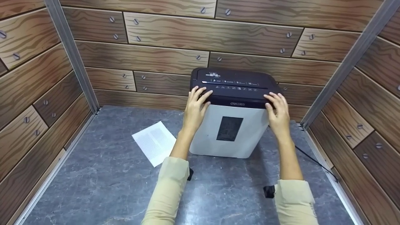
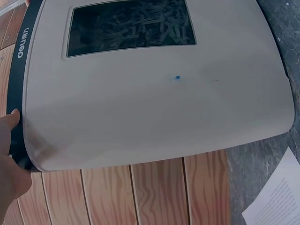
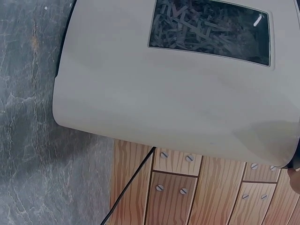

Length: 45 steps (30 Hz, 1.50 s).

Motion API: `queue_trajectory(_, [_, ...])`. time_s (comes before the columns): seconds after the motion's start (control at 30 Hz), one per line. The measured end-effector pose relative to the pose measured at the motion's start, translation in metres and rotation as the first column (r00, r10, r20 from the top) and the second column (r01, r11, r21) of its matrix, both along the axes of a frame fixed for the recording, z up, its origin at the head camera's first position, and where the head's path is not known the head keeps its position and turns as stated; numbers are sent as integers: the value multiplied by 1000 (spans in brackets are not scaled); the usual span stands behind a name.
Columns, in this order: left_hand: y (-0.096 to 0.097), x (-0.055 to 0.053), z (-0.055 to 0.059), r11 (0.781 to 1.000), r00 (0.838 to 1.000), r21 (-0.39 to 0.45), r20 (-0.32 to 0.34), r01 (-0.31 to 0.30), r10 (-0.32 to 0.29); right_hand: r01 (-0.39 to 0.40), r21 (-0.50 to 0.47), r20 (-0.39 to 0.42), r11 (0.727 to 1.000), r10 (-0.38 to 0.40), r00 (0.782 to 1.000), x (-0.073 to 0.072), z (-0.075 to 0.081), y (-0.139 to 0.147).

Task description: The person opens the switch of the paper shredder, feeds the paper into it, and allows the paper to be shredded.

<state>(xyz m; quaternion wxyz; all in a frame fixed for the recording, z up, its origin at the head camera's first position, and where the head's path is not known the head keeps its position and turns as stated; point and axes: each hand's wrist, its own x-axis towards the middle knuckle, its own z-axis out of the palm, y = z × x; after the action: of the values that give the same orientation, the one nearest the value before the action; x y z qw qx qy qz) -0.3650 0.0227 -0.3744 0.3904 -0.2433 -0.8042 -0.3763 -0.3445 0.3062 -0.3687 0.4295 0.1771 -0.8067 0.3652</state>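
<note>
A white paper shredder point(image 1: 203, 134) with a black top point(image 1: 234, 82) stands on the grey floor, close to the back wall. Shreds of paper show behind its dark front window point(image 3: 211, 30). My left hand point(image 1: 194, 112) grips the front left corner of the black top, fingers over the upper face and thumb point(image 2: 15, 117) on the front edge. At the front right corner, my right hand point(image 1: 279, 118) holds the top in the same way. Only a bit of the right thumb point(image 3: 294, 180) appears in the right wrist view.
A printed sheet of paper point(image 1: 156, 142) lies on the floor left of the shredder, partly behind my left forearm. To the right, a black cord point(image 1: 315, 161) runs across the floor toward the side wall. Wood-patterned panels point(image 1: 175, 34) enclose the back and both sides.
</note>
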Motion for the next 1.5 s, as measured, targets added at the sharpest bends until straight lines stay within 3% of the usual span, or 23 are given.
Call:
queue_trajectory(1.3, [-2, 0, -3, 999, 1000, -27, 4, -22, 22, 18, -26, 12, 1000, -18, 1000, -1, -6, -5])
queue_trajectory(1.5, [-5, 4, 1, 996, 1000, -85, 25, -15, 17, 35, -20, -7, 999, -35, 999, 0, -5, -6])
